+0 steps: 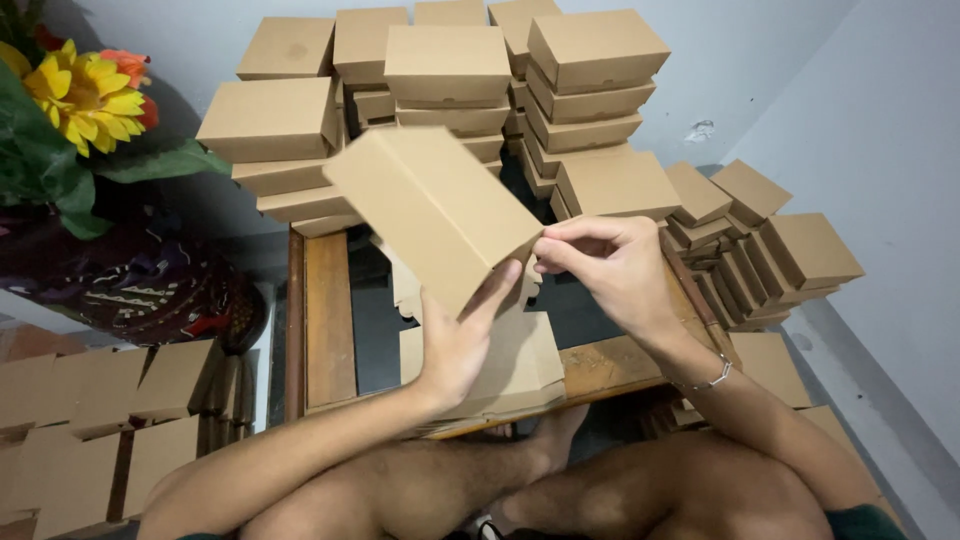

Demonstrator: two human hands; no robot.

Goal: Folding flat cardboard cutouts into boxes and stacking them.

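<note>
I hold a brown cardboard box [425, 205] tilted in the air above a low wooden table [328, 315]. My left hand [462, 345] supports it from below, fingers up against its near end. My right hand [608, 265] pinches a flap at the box's near right corner. Under the box, flat unfolded cardboard blanks [525, 365] lie on the table. A thin bracelet sits on my right wrist.
Tall stacks of finished brown boxes [450, 75] fill the table's far side, with more leaning at the right [760, 245]. Flat blanks [90, 420] lie on the floor at left. Artificial flowers [85, 95] stand in a dark patterned vase [150, 290]. My crossed legs are below.
</note>
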